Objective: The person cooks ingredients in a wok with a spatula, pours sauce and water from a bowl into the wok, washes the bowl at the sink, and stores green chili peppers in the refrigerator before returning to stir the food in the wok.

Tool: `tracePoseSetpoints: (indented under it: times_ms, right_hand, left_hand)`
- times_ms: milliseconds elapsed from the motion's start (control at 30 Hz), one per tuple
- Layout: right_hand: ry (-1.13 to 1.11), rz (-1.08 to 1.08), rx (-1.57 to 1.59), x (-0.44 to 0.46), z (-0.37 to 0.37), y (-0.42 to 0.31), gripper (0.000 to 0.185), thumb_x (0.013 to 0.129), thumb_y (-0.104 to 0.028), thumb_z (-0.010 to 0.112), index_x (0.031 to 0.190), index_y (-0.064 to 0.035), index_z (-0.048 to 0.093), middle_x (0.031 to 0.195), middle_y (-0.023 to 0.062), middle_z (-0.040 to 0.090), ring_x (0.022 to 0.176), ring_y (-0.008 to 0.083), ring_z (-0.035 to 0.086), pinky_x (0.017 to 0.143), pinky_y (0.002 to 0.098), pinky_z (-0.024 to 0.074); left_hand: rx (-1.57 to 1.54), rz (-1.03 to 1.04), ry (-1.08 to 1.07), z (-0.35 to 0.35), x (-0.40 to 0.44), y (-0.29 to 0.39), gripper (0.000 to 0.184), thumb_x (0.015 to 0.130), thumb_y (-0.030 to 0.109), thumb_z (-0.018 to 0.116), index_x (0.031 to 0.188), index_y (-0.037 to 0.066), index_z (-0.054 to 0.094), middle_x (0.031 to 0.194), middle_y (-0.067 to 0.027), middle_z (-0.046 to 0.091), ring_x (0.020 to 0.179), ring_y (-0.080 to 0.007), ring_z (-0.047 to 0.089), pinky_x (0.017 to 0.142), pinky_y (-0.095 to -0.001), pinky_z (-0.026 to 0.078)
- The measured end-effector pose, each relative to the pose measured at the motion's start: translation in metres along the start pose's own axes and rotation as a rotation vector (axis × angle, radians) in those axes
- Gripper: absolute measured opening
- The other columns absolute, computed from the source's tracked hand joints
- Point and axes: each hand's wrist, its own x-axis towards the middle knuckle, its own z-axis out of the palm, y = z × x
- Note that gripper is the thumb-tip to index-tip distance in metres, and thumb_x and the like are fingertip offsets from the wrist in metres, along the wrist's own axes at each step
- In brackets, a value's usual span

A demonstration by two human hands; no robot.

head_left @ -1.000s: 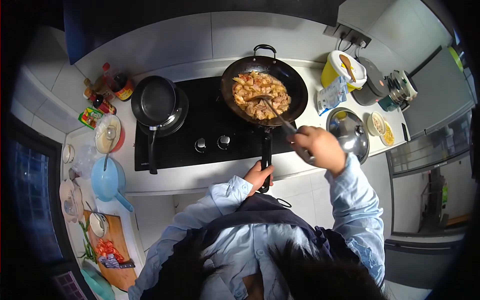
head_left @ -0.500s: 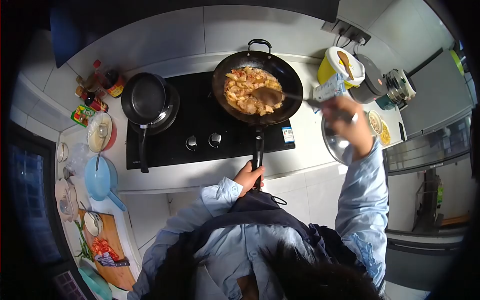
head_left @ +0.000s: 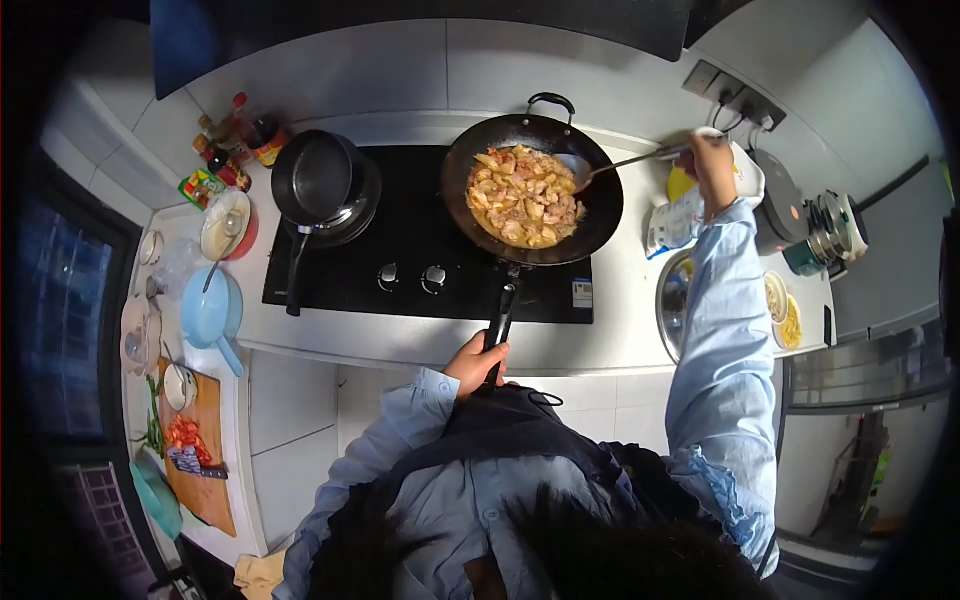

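Note:
My left hand is closed round the black handle of a large wok on the right side of the black stove. Pieces of browned meat lie in sauce inside the wok. Up and to the right, my right hand grips the handle of a metal spatula, whose head rests at the wok's right inner side, beside the meat. A blue and white packet lies just left of my right forearm.
A small black pan sits on the left burner. Bottles, a blue strainer and a cutting board with chopped red pieces and a knife stand left. A metal lid and small bowls are at the right.
My right hand has moved up and away to the right, and the spatula head has shifted from over the meat to the wok's right side. My left hand still holds the handle.

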Motion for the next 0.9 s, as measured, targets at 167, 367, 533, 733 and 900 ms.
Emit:
tracePoseSetpoints:
  times_ms: [167,367,533,733,900]
  right_hand:
    - [-0.25,0.351,0.629,-0.006,0.02,0.113,0.017,0.082,-0.02,0.052,0.084,-0.003,0.052,0.068,0.0087,0.057,0.059,0.018,0.059,0.052,0.0262,0.0466]
    - [-0.274,-0.029,0.478,-0.072,0.023,0.052,0.011,0.081,-0.013,0.053,0.084,-0.0024,0.052,0.069,0.0074,0.058,0.059,0.0176,0.059,0.052,0.0272,0.0465]
    - [-0.513,-0.824,-0.163,-0.129,-0.006,-0.001,0.005,0.077,-0.005,0.057,0.079,-0.001,0.056,0.069,0.0073,0.057,0.058,0.0199,0.058,0.051,0.0294,0.0457]
    - [-0.682,-1.181,-0.563,-0.214,-0.033,-0.053,0.012,0.067,-0.005,0.063,0.078,-0.005,0.058,0.072,0.0095,0.055,0.057,0.0252,0.056,0.049,0.0328,0.045]
    - [-0.718,-1.26,-0.767,-0.253,-0.052,-0.084,0.016,0.064,-0.007,0.064,0.079,-0.0076,0.058,0.072,0.007,0.054,0.057,0.0224,0.056,0.049,0.0328,0.0448]
  left_hand:
    - [0.024,0.066,0.0,0.0,0.002,-0.001,0.025,0.088,0.022,0.048,0.107,0.007,0.044,0.071,-0.004,0.049,0.055,-0.0141,0.049,0.054,-0.0283,0.043]
    - [0.064,0.024,0.016,0.003,-0.004,0.005,0.026,0.089,0.022,0.046,0.108,0.005,0.044,0.067,-0.0038,0.049,0.054,-0.0139,0.049,0.053,-0.0269,0.041]
    - [-0.002,0.043,-0.036,-0.002,0.0,0.0,0.028,0.089,0.021,0.045,0.111,0.003,0.043,0.067,-0.0045,0.049,0.054,-0.0142,0.049,0.053,-0.0266,0.041]
    - [-0.023,0.038,-0.074,-0.003,0.001,0.001,0.029,0.089,0.021,0.045,0.111,0.002,0.041,0.068,-0.0049,0.049,0.054,-0.0143,0.049,0.053,-0.0272,0.042]
    - [-0.031,0.035,-0.115,-0.005,0.002,0.004,0.028,0.088,0.021,0.047,0.11,0.003,0.041,0.069,-0.0043,0.048,0.055,-0.0135,0.048,0.053,-0.0275,0.044]
